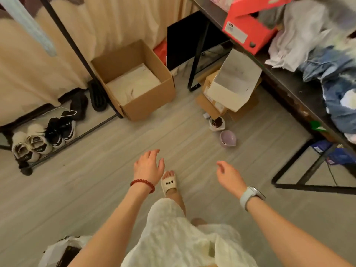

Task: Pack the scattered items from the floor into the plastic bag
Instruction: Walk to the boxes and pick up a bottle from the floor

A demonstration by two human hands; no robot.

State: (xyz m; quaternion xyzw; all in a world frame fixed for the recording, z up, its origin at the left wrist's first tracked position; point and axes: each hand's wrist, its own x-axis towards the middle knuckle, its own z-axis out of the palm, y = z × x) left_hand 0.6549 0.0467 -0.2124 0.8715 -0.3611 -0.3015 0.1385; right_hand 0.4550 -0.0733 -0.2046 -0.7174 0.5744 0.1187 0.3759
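Plastic bag (55, 251) lies lower left; left hand (149, 166) and right hand (229, 176) hang relaxed, empty.

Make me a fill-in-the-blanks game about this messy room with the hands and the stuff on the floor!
1. The left hand wears a red bead bracelet, and the right hand wears a ____ on its wrist.
2. The small bowl lying on the floor is coloured ____.
3. Both hands are holding ____.
4. The open cardboard box stands on the ____.

Missing words: watch; purple; nothing; floor
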